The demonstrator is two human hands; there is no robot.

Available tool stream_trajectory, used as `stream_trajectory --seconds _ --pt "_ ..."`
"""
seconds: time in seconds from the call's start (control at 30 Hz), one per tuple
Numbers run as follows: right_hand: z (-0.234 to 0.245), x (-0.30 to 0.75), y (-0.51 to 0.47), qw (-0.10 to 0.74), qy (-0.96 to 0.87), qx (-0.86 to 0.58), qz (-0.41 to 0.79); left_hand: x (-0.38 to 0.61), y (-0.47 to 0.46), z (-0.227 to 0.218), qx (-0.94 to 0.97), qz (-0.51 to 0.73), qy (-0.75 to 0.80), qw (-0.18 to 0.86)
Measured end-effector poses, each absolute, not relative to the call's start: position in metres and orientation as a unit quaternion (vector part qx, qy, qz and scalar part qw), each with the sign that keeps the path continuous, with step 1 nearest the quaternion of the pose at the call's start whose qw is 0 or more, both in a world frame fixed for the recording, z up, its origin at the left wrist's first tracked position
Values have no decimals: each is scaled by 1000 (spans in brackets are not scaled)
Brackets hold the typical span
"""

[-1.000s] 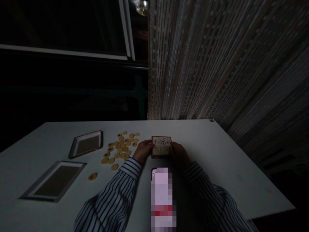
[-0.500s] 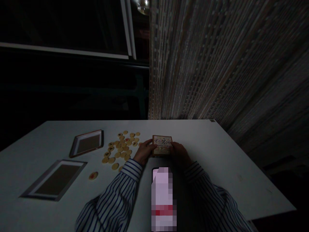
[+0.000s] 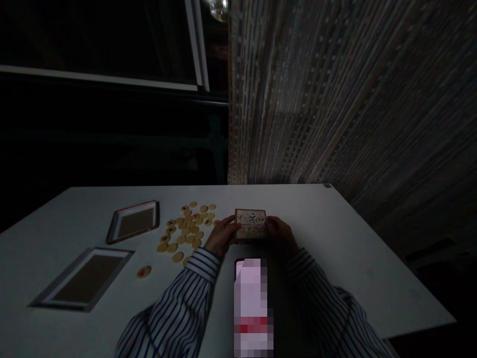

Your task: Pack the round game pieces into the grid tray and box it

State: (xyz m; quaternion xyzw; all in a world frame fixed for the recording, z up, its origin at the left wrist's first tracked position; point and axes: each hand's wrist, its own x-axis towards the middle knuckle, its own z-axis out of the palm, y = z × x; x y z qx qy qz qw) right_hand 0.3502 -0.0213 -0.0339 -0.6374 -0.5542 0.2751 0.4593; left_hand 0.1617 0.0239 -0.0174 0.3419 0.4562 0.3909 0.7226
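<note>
Both my hands grip a small square folded board [image 3: 250, 224] with printed characters on its top, held just above the white table [image 3: 335, 238]. My left hand [image 3: 222, 236] pinches its left edge, and my right hand [image 3: 280, 232] clasps its right edge. Left of the folded board lies a heap of several round tan game discs [image 3: 188, 226], some with dark marks. One disc with a red mark [image 3: 143, 271] lies apart, nearer to me. Striped sleeves cover both my forearms.
Two shallow box halves lie at the left: a red-rimmed one [image 3: 133, 221] farther away and a grey-rimmed one [image 3: 84, 277] closer. A phone [image 3: 252, 303] lies between my arms. A beaded curtain [image 3: 335, 99] hangs behind the table. The room is dim.
My right hand has slid a little to the right along the folded board's edge, uncovering more of its printed face. The folded board itself stays in nearly the same place.
</note>
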Motion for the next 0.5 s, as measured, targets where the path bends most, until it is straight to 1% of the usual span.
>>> stream_trajectory --seconds 0.13,0.33,0.5 --pt "-39 354 -17 485 -512 -634 318 160 24 -18 339 389 443 733" --pt "-42 354 -10 534 -438 -586 423 159 22 -14 336 388 423 746" --pt "-37 354 -9 570 -390 -556 462 159 21 -11 330 389 430 745"
